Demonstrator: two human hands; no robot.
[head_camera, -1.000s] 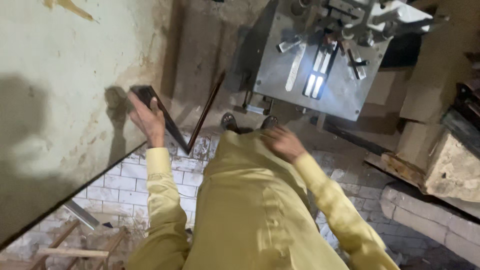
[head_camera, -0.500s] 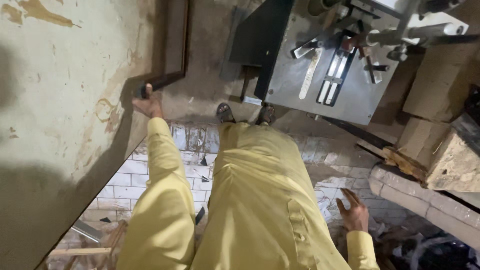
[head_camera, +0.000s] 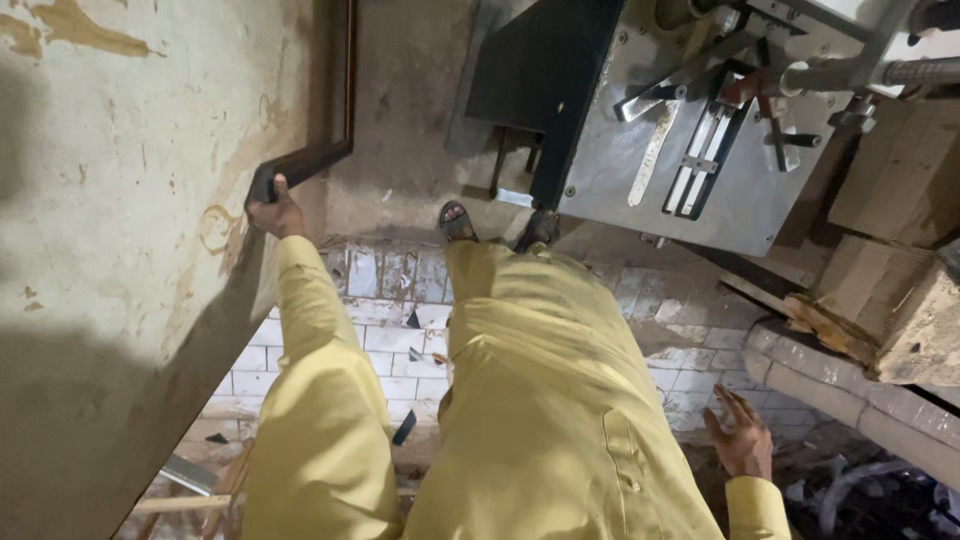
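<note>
Left hand (head_camera: 272, 208) grips the lower corner of a dark L-shaped frame piece (head_camera: 325, 110), held upright against the stained wall (head_camera: 120, 200). Right hand (head_camera: 742, 440) hangs spread and empty. Frame in hand, apart from the metal machine (head_camera: 690, 150); not yet set down

Left hand (head_camera: 274, 212) outstretched, fingers clenched; right hand (head_camera: 740, 440) low, fingers spread.

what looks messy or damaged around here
The wall is stained and its paint is flaking near the top. Dark scraps and wood strips litter the tiled floor. The left hand grips a dark frame corner leaning on the wall; the right hand hangs open.
</note>
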